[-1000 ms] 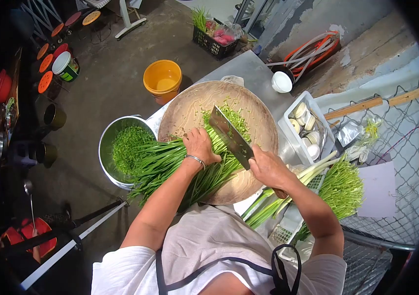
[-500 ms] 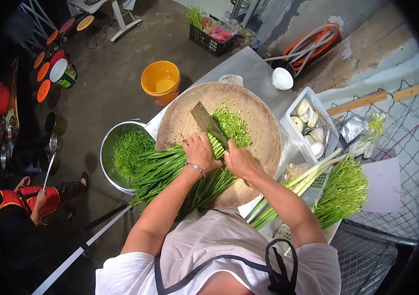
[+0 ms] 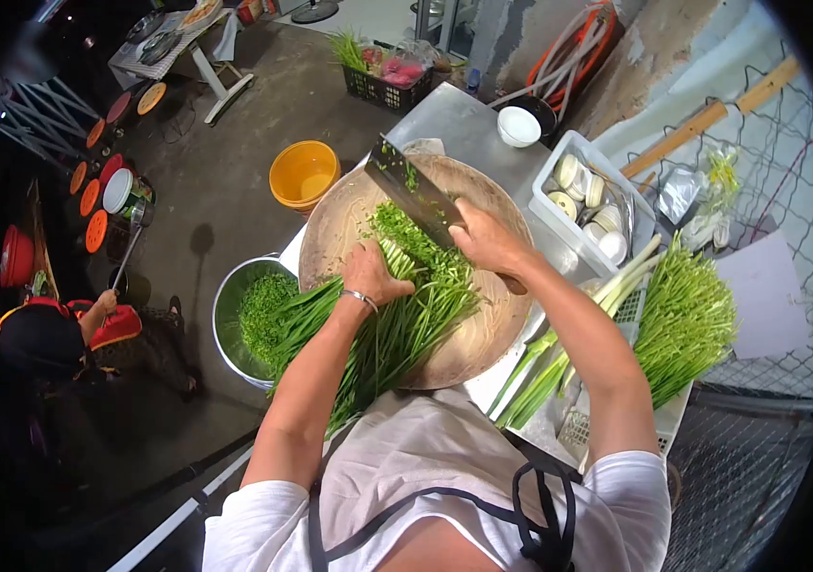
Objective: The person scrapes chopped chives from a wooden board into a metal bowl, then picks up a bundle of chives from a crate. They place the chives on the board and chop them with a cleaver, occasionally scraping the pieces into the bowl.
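A bunch of long garlic chives [image 3: 349, 353] lies across a round wooden chopping board [image 3: 328, 234]. My left hand [image 3: 370, 273], fingers curled, holds the bunch down near its cut end. In my right hand [image 3: 484, 238] is a cleaver [image 3: 416, 194], gripped by its handle. Its broad blade is tilted above the board, with green bits stuck to it. Chopped chives [image 3: 397, 225] lie in a heap below and beside the blade. Left of the board stands a metal pot [image 3: 219, 329] holding finely chopped greens [image 3: 263, 310].
Yellow bucket [image 3: 303, 176] stands beyond the board. To the right are a plastic bin [image 3: 546, 200] of lidded containers, a white bowl [image 3: 519, 126] and more greens [image 3: 688, 319]. At far left, a person [image 3: 44, 338] holds a long-handled ladle [image 3: 128, 253].
My right hand has lifted the cleaver off the bunch and moved it slightly right and up. My left hand stays on the chives. The view has shifted, and the person at left has bent forward.
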A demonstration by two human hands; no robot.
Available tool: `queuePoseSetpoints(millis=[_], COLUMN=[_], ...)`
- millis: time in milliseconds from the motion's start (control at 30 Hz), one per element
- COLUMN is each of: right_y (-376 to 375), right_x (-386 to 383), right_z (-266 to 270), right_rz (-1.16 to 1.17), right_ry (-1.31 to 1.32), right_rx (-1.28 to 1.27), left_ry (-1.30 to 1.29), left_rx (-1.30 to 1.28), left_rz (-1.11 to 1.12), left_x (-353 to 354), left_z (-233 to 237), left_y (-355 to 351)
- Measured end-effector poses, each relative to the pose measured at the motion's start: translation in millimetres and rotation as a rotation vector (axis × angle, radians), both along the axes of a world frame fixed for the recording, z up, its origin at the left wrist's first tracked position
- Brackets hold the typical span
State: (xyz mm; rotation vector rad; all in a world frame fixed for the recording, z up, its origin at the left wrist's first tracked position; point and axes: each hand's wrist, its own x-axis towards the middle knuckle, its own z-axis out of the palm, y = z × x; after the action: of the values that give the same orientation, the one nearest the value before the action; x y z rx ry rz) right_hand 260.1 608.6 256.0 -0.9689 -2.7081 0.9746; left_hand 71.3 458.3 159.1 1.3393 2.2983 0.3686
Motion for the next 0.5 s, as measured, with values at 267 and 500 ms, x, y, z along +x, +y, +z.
queuePoseSetpoints(millis=[267,500], right_y=[-29,-69], right_x=[94,198], right_z=[67,74], right_rz=[-0.024,0.087], right_ry=[-0.214,-0.458], right_rx=[0.066,0.075], left_ry=[-0.016,-0.133], left_rx=[-0.040,0.001], left_rz=[-0.038,-0.158], left_x=[0,-45], left_z=[16,-6], left_y=[13,9])
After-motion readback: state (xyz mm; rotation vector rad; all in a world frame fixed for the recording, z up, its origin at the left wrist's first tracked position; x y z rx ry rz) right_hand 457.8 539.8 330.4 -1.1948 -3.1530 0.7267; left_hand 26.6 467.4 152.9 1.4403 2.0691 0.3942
